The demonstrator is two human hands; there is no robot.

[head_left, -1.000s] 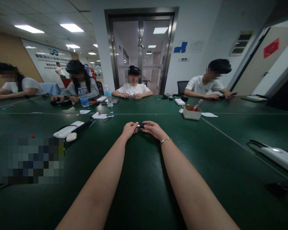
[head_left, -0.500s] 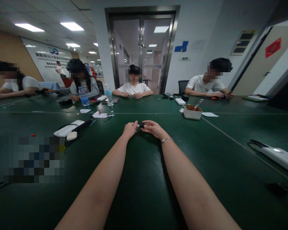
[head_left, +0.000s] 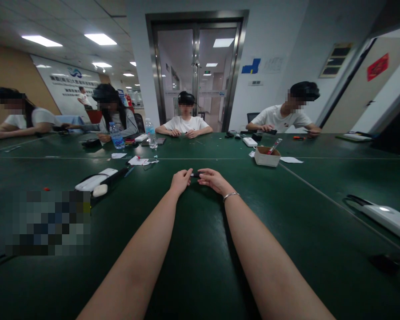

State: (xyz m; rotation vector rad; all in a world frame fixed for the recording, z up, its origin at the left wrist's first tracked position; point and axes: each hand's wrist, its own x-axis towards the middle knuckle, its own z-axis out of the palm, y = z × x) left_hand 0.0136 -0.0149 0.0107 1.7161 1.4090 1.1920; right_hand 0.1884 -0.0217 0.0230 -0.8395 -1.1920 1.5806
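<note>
Both my arms stretch out over the dark green table (head_left: 200, 249). My left hand (head_left: 180, 180) and my right hand (head_left: 212, 178) meet near the table's middle, fingers curled and pinched together. Between the fingertips sits a small dark object (head_left: 195, 175), held from both sides; it is too small to name. A thin bracelet (head_left: 230, 195) circles my right wrist.
A small cardboard box (head_left: 267, 156) with a red tool stands ahead on the right. White and black devices (head_left: 98, 181) lie to the left, a white device (head_left: 385, 215) at the right edge. Water bottles (head_left: 150, 133) and paper scraps (head_left: 137, 160) lie farther back. Several other people sit round the table.
My hands have barely moved and keep pinching the small object. The person at the back right has shifted their arms apart.
</note>
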